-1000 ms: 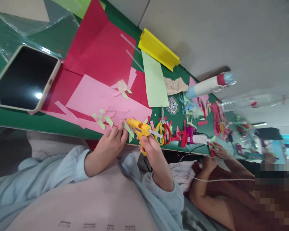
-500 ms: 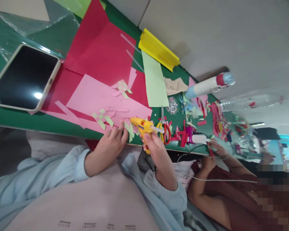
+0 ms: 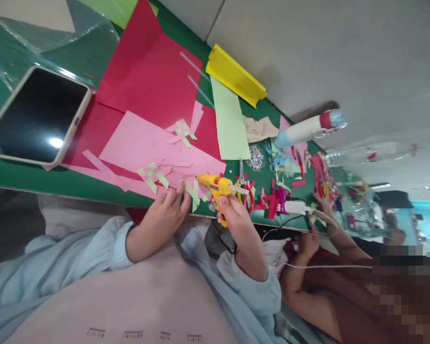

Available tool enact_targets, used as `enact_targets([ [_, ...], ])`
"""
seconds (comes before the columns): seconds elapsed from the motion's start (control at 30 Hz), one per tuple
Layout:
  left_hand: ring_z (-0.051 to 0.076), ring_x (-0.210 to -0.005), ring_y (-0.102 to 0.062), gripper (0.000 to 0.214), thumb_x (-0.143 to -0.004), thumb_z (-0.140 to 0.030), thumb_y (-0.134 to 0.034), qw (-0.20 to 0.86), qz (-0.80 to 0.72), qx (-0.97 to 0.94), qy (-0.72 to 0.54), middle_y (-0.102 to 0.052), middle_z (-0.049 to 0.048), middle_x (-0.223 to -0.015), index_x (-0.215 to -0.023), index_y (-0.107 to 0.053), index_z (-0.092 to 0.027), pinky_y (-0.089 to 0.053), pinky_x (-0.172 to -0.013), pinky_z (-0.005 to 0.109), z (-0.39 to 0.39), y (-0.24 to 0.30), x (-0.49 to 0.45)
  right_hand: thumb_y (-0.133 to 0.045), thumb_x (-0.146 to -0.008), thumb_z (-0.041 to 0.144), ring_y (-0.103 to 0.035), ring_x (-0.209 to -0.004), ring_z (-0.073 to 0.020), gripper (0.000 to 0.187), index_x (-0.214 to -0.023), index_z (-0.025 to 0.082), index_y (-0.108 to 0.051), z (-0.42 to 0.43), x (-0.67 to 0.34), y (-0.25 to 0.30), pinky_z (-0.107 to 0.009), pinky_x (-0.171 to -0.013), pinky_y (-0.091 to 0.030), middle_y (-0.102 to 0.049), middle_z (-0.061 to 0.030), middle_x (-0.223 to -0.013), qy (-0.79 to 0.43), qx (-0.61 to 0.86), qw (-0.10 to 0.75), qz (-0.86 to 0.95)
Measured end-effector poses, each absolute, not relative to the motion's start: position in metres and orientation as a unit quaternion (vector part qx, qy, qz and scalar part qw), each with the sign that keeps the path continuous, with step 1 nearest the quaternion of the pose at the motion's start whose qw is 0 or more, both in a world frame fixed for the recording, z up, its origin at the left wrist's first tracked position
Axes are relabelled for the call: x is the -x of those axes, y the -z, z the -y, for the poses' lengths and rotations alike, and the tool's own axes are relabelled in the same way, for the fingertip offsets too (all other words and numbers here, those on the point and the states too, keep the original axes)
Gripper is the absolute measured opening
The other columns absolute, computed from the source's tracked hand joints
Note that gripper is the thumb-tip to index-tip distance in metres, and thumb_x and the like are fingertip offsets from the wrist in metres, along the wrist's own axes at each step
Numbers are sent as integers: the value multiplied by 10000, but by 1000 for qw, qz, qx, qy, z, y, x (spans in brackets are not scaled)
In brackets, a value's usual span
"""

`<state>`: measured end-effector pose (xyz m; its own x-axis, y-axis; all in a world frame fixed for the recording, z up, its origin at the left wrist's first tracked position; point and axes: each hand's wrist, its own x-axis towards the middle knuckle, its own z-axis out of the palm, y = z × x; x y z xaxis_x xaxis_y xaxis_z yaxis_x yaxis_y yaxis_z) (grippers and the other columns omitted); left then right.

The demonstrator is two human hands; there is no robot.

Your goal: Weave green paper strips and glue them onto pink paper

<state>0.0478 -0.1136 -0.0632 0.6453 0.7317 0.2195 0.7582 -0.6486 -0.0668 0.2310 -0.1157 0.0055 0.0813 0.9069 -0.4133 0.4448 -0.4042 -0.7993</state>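
Note:
In my right hand (image 3: 232, 212) is a yellow hot glue gun (image 3: 217, 186), its handle wrapped by my fingers and a pale glue stick (image 3: 239, 189) poking out of its back. The nozzle points left, just above pink and pale green paper strips (image 3: 193, 193). My left hand (image 3: 168, 208) is closed at the table's front edge, fingertips on these strips; the exact grip is partly hidden. Two woven pink and green strip pieces, a nearer one (image 3: 153, 176) and a farther one (image 3: 182, 131), lie on a pink sheet (image 3: 132, 138).
Red-handled scissors (image 3: 250, 198) lie right of the glue gun, near a purple adapter (image 3: 282, 201) with a white plug. A phone (image 3: 32, 114) lies left. Behind are red card (image 3: 150, 67), a green sheet (image 3: 231, 119) and a bottle (image 3: 308, 129). Another person's hands (image 3: 324, 215) work at right.
My right hand has drawn the glue gun slightly to the right, away from my left fingers. My left hand stays in place at the strips.

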Motion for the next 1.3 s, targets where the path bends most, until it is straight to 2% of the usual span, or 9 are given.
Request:
enact_targets([
  [0.23,265,-866,-599,385,-862,-54,-404,83,416,902,87,-545,282,-1350,-1202,-579,-5,-486,-673,353,114,65,-48,-525,-857,581,-479,-583,-131,384,-925,218,-631,117,-233,-4,-286,-547,-420,-511,-1,-727,-483,705,269,443],
  [0.6,266,-859,-583,389,-877,-52,-387,49,417,903,96,-526,292,-1364,-1221,-562,2,-481,-679,379,115,66,-48,-568,-818,612,-489,-559,-115,447,-970,196,-627,118,-237,-1,-279,-540,-443,-554,-7,-763,-500,705,305,399],
  [0.77,264,-864,-579,387,-880,-58,-393,36,425,899,102,-531,276,-1367,-1222,-567,-12,-479,-684,383,115,67,-48,-554,-819,620,-496,-545,-121,468,-1004,195,-621,117,-238,1,-291,-518,-450,-608,-37,-828,-498,705,301,406],
  [0.9,258,-871,-574,383,-875,-49,-394,9,432,895,115,-542,251,-1367,-1210,-580,-39,-473,-678,378,114,65,-48,-542,-823,619,-488,-546,-131,452,-976,201,-617,116,-239,1,-300,-524,-454,-573,-23,-773,-495,709,296,406],
  [1.0,264,-875,-574,388,-871,-48,-400,13,431,895,115,-539,264,-1364,-1217,-574,-26,-472,-680,382,115,66,-49,-541,-827,615,-485,-555,-134,445,-977,202,-612,117,-239,0,-300,-533,-455,-553,-12,-748,-499,705,298,406],
  [1.17,267,-858,-576,385,-873,-60,-412,39,424,898,109,-537,278,-1359,-1219,-573,-11,-470,-679,385,115,68,-48,-544,-825,610,-491,-572,-128,453,-1012,202,-604,118,-236,-3,-297,-540,-450,-598,-33,-837,-499,706,294,408],
  [1.3,272,-875,-580,399,-869,-45,-404,35,420,900,114,-526,285,-1368,-1231,-564,6,-473,-681,384,115,66,-48,-532,-815,631,-489,-570,-130,461,-956,198,-600,119,-226,-8,-292,-548,-438,-555,-10,-758,-493,716,274,412],
])
